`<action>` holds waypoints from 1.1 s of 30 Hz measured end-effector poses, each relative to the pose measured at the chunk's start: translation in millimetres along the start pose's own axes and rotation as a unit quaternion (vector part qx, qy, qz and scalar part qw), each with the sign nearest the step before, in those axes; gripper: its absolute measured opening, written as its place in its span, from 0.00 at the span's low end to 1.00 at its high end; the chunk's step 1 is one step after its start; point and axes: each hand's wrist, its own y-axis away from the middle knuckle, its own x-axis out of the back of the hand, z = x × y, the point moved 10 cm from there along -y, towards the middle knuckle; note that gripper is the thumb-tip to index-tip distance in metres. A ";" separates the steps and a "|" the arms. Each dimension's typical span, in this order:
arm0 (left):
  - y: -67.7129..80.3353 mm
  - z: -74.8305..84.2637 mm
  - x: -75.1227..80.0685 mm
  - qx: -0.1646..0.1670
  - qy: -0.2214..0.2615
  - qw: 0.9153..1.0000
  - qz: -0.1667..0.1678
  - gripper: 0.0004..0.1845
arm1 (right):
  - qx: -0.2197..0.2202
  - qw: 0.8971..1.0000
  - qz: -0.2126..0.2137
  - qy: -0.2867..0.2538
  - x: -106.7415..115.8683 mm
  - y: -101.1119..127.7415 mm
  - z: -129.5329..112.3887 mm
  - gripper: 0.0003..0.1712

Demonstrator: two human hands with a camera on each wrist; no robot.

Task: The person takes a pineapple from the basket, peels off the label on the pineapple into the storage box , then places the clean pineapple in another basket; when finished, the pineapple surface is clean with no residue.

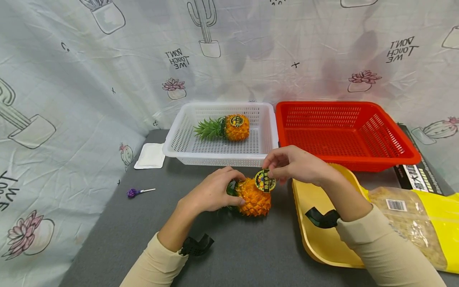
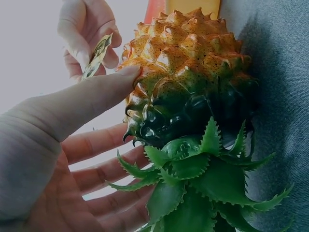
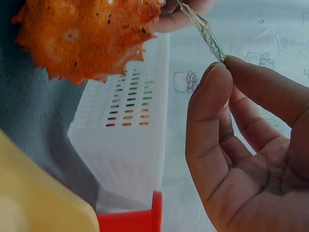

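Observation:
A small orange toy-like pineapple [image 1: 256, 203] lies on its side on the grey table, its green crown [image 2: 193, 169] toward the left. My left hand [image 1: 213, 191] grips it near the crown end, with the thumb [image 2: 96, 99] on the spiky skin. A round black-and-gold sticker [image 1: 265, 181] is at the pineapple's upper right side. The thumb and index finger of my right hand [image 1: 297, 163] pinch the sticker's edge, and it appears edge-on in the right wrist view. I cannot tell whether the sticker touches the skin.
A white basket [image 1: 222, 160] holds another pineapple [image 1: 236, 127] with a similar sticker. Beside it stands a red basket [image 1: 322, 139]. A yellow tray [image 1: 305, 223] and a yellow bag [image 1: 412, 223] lie right. A white square packet [image 1: 150, 155] and purple-headed stick [image 1: 134, 193] lie left.

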 end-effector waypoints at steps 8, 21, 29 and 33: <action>-0.8 -1.9 0.2 -0.001 0.003 1.000 0.001 0.30 | -0.024 1.000 0.005 -0.009 10.2 8.3 10.7 0.11; -1.2 -5.1 1.2 0.001 0.017 1.000 -0.003 0.30 | -0.041 0.999 0.024 0.010 28.8 23.4 27.6 0.14; -3.1 -8.4 0.0 -0.002 0.024 1.000 -0.012 0.30 | -0.064 0.997 0.027 0.020 39.4 33.8 45.7 0.15; -4.4 -10.2 -0.3 -0.002 0.028 0.999 -0.016 0.30 | -0.071 0.997 0.030 0.012 43.7 37.4 54.0 0.15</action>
